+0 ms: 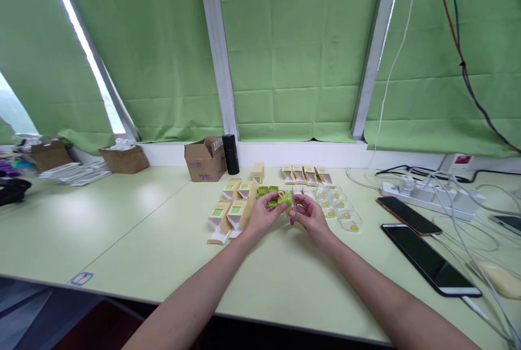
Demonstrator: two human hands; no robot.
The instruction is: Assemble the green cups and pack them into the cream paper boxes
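Note:
My left hand [261, 216] and my right hand [309, 213] meet over the pale green table [134, 220], fingers curled round a small green object [284, 199] held between them. A clear plastic piece seems pinched in my right fingers, though it is too small to be sure. To the left of my hands lie several open tan cartons with green labels [228, 214]. Right of them sit several clear plastic cups with yellow bits inside [341, 210]. More small green pieces [266, 190] lie just behind my hands.
A brown cardboard box [205, 159] and a black cylinder [230, 153] stand at the back. Two dark phones [429, 255], a white power strip [431, 193] and tangled cables fill the right side. Another cardboard box [124, 157] and white sheets sit far left. Green blinds hang behind.

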